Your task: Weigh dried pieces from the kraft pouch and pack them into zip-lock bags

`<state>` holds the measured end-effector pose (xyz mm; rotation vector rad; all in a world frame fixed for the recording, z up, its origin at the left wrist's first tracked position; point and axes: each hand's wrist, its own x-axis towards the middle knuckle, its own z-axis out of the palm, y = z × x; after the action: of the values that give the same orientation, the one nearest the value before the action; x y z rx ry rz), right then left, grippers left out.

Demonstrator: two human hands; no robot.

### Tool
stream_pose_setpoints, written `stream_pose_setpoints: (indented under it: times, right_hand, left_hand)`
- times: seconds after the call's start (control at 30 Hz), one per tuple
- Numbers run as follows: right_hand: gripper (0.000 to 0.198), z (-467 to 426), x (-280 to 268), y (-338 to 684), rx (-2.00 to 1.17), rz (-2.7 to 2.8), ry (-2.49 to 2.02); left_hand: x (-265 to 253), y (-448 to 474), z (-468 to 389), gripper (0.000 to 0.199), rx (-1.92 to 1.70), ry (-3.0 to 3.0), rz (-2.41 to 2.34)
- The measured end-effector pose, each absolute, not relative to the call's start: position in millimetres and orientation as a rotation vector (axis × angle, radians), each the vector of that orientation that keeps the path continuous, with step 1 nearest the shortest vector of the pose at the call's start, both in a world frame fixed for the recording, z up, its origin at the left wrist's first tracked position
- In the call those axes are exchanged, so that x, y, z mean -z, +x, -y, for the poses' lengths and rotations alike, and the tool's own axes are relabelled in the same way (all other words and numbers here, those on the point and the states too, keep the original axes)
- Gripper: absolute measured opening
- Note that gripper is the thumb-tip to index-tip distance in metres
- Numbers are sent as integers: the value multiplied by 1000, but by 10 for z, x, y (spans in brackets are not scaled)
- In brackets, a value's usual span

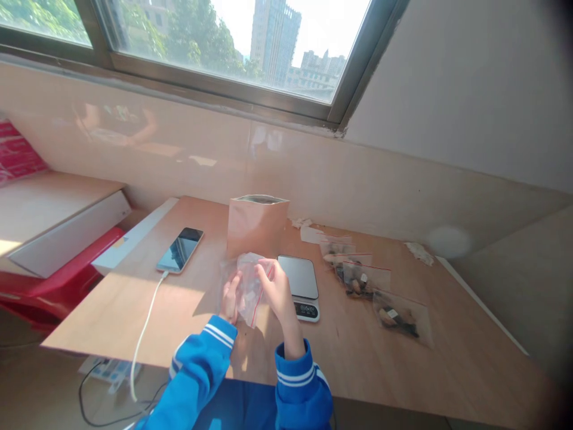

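Both my hands hold a small clear zip bag (249, 285) with a red seal line, lifted just above the wooden table (134, 298). My left hand (231, 296) grips its left side. At the bag's top right edge, my right hand (276, 291) pinches it. Both sleeves are blue with white stripes. Directly behind the bag stands an open brown paper pouch (256, 224). A small digital scale (301, 284) sits just right of my right hand.
A phone (180, 249) on a white cable (145, 328) lies at the left. Several filled zip bags (362, 279) lie in a row right of the scale, ending with one (401, 318) nearer me. Paper scraps (418, 251) sit by the wall. A red item (62, 280) sits left of the table.
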<state>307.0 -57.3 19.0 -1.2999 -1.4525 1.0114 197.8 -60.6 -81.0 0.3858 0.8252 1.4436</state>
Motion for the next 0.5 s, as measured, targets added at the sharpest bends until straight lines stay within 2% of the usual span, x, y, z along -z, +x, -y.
stream_pose_setpoints:
  times: [0.1, 0.37, 0.5]
  right_hand:
    - [34, 608, -113, 3280, -1022, 1307, -1228]
    - [53, 715, -86, 3798, -870, 1014, -1308]
    - [51, 752, -161, 3754, -881, 1079, -1277]
  left_hand:
    - [755, 2006, 611, 48, -1481, 511, -925]
    - [301, 2037, 817, 37, -1070, 1412, -1160]
    - [101, 2080, 887, 39, -1160, 1408, -1198]
